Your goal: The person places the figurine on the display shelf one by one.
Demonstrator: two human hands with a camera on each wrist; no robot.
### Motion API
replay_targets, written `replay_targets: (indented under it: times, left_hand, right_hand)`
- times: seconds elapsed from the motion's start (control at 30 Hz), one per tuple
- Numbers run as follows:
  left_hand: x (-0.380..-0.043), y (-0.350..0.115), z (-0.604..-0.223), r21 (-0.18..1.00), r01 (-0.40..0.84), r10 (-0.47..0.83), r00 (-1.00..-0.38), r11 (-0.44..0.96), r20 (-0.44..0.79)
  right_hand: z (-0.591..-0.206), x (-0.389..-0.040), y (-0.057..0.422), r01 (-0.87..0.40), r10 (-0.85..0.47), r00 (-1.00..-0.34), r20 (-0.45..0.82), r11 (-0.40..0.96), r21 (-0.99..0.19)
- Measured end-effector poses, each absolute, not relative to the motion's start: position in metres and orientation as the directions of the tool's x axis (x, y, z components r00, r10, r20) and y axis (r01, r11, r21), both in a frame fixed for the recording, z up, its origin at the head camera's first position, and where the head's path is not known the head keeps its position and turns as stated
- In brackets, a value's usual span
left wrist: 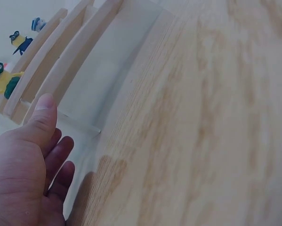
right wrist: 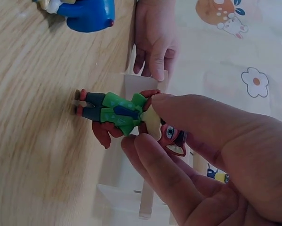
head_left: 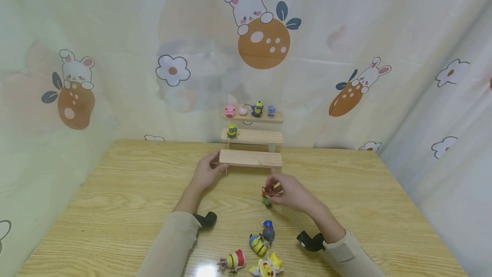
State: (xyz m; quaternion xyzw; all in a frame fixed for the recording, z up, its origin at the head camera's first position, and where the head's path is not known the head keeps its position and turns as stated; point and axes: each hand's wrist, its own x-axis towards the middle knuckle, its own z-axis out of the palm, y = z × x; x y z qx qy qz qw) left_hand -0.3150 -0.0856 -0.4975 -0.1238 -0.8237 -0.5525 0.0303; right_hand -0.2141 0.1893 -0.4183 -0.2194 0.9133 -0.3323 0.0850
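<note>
My right hand [head_left: 290, 192] pinches a small toy figurine [right wrist: 122, 112] by its head between thumb and fingers. The figurine has reddish-brown limbs, a green shirt, a dark tie and dark trousers, and hangs feet down close over the table in front of a three-step wooden display stand [head_left: 250, 158]. At the stand's left end, my left hand [head_left: 206, 172] holds the lowest step; its thumb [left wrist: 45, 110] lies against the step's edge, while the index fingertip is hidden in the left wrist view.
A pink pig [head_left: 229, 111], a white figure [head_left: 243, 110], a caped minion [head_left: 257, 109] and a blue figure [head_left: 271, 111] stand on the top step. Another minion [head_left: 232, 131] stands on the middle step. Several figurines, including a blue-and-yellow one [head_left: 258, 245], lie nearer on the table [head_left: 134, 208].
</note>
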Motion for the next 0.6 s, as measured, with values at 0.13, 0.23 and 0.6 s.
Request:
replay_targets:
  times: [0.13,0.23,0.6]
  left_hand:
    - [-0.315,-0.086,-0.498,0.900,0.238,0.171,-0.967,0.366,0.187]
    - [-0.317,-0.086,-0.499,0.900,0.242,0.172,-0.967,0.361,0.191]
    - [-0.318,-0.086,-0.500,0.901,0.236,0.168,-0.968,0.364,0.186]
  right_hand:
    - [-0.418,-0.214,0.189,-0.344,-0.458,-0.889,-0.012,0.684,-0.644]
    - [-0.417,-0.215,0.189,-0.327,-0.446,-0.895,-0.019,0.684,-0.652]
    - [-0.405,-0.229,0.184,-0.287,-0.344,-0.938,0.047,0.692,-0.663]
